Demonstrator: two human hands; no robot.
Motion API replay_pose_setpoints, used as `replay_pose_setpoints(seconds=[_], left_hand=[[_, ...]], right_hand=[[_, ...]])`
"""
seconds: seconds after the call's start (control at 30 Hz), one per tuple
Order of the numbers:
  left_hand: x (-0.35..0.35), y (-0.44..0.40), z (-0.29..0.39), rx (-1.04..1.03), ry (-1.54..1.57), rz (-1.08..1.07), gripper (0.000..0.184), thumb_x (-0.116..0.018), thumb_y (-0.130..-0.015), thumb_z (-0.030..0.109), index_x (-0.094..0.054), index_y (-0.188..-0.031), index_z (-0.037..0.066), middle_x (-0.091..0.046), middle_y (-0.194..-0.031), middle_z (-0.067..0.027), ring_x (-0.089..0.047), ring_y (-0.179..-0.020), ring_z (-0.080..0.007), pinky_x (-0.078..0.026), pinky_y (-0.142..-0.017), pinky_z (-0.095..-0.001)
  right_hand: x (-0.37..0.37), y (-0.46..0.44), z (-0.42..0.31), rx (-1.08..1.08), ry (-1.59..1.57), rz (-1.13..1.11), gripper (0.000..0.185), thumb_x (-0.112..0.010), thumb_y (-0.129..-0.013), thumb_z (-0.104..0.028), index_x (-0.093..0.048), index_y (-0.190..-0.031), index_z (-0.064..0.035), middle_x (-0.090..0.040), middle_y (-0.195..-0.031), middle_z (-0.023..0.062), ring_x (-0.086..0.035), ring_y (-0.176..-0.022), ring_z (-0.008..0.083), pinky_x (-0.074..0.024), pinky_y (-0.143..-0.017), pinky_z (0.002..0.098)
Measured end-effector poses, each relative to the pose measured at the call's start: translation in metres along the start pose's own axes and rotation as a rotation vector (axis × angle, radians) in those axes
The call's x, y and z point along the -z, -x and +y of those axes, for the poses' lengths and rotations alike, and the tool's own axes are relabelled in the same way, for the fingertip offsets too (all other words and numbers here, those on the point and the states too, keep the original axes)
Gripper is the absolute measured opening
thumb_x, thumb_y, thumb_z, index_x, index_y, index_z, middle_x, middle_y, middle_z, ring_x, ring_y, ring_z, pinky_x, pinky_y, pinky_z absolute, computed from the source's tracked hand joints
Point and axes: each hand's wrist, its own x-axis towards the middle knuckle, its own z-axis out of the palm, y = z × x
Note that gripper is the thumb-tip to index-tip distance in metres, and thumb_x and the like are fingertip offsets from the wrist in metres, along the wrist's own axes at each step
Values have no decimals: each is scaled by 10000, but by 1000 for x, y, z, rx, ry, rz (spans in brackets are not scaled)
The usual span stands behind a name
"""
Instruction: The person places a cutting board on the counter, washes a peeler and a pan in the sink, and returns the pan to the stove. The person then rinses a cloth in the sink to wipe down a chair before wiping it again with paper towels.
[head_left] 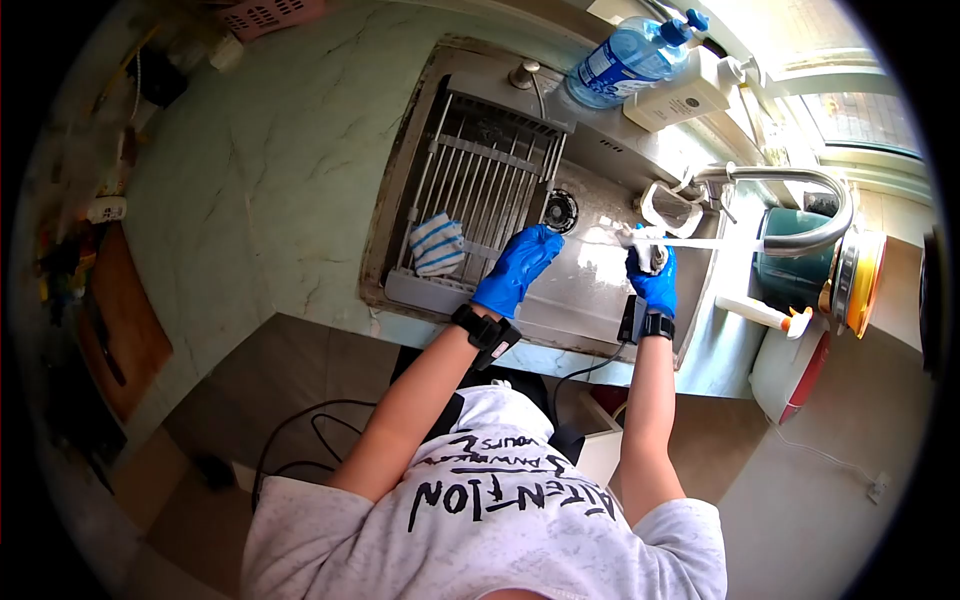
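Observation:
My left hand point(520, 268), in a blue glove, is over the near side of the steel sink point(590, 290), beside the rack. Its fingers look loosely extended, with nothing visible in them. In the right part of the sink my right hand point(655, 285), also gloved in blue, is closed on a wet white cloth point(650, 250). A stream of water point(710, 243) from the curved faucet point(840, 215) reaches the cloth. Left of my left hand, a blue-striped cloth point(437, 245) lies on the metal rack point(485, 185). The drain point(561, 211) is between and beyond my hands.
A blue soap bottle point(610, 75) and a white bottle point(685, 95) stand behind the sink. On the right are a spray bottle point(765, 312), a teal pot point(790, 270) and a red-and-white appliance point(790, 370). Green marbled counter point(260, 180) extends left. Cables hang near the front edge.

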Motion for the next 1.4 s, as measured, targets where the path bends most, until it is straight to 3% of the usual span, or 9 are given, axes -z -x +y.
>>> replay_pose_setpoints(seconds=[0.1, 0.2, 0.3, 0.37, 0.43, 0.57, 0.83, 0.97, 1.4], left_hand=[[-18, -5, -3, 18, -297, -58, 127, -528, -815, 168, -551, -871, 57, -541, -811, -6, -487, -750, -71, -399, -704, -207], [-38, -9, -2, 25, -442, -65, 178, -534, -809, 223, -547, -857, 53, -525, -777, -1, -469, -728, -78, -391, -695, -216], [-49, -13, -4, 14, -480, -91, 235, -531, -801, 280, -544, -847, 50, -523, -772, -9, -459, -717, -92, -386, -686, -232], [-56, -11, -1, 25, -458, -73, 230, -525, -804, 276, -545, -846, 50, -523, -769, -14, -460, -723, -97, -386, -692, -234], [-55, -12, -4, 30, -460, -54, 225, -525, -804, 270, -553, -845, 50, -532, -779, -17, -468, -738, -97, -387, -697, -233], [-50, -12, -3, 3, -482, -7, 225, -528, -800, 257, -571, -871, 48, -558, -798, -22, -488, -747, -96, -398, -695, -243], [-6, -14, 5, -109, -399, 188, 191, -512, -800, 206, -581, -862, 39, -549, -748, -3, -491, -684, -84, -409, -633, -229], [25, 5, 28, -236, -215, 311, 117, -552, -779, 154, -552, -789, 37, -506, -665, 18, -442, -608, -63, -380, -556, -215], [85, 60, 85, 78, 2, 377, 235, -554, -750, 320, -584, -838, 105, -574, -806, -14, -565, -665, -122, -483, -582, -265]], right_hand=[[7, -3, -28, 59, -113, -115, 432, -573, -691, -92, -426, -1087, -4, -531, -1059, 105, -528, -926, 192, -422, -808, 307], [1, -4, -13, -807, -1566, -160, 411, -487, -796, -277, -413, -1156, -91, -415, -1216, 85, -451, -1051, 219, -405, -871, 379], [-2, -5, -10, -108, -472, -401, 422, -421, -826, -305, -391, -1187, -86, -416, -1216, 82, -439, -1067, 248, -369, -904, 433], [6, -6, -22, -149, -557, -392, 454, -435, -822, -322, -385, -1194, -65, -409, -1220, 96, -427, -1083, 255, -342, -925, 448], [6, -13, -25, -697, -1758, -162, 456, -500, -798, -233, -381, -1190, -32, -409, -1214, 114, -424, -1084, 273, -336, -940, 425], [7, -25, -24, -740, -1864, -68, 438, -495, -774, -79, -376, -1193, -25, -423, -1180, 144, -401, -1089, 323, -350, -931, 457], [-49, -86, -132, -356, -1345, -625, 545, -497, -769, -77, -289, -1273, -66, -467, -1086, 89, -498, -894, 170, -424, -705, 223], [-92, -130, -207, -6, -823, -506, 332, -563, -750, -173, -541, -1050, -31, -557, -876, 58, -504, -736, 87, -407, -619, 210], [-196, -197, -228, 350, 61, -273, 342, -500, -775, -313, -565, -723, 18, -545, -590, 146, -549, -532, 240, -414, -523, 324]])
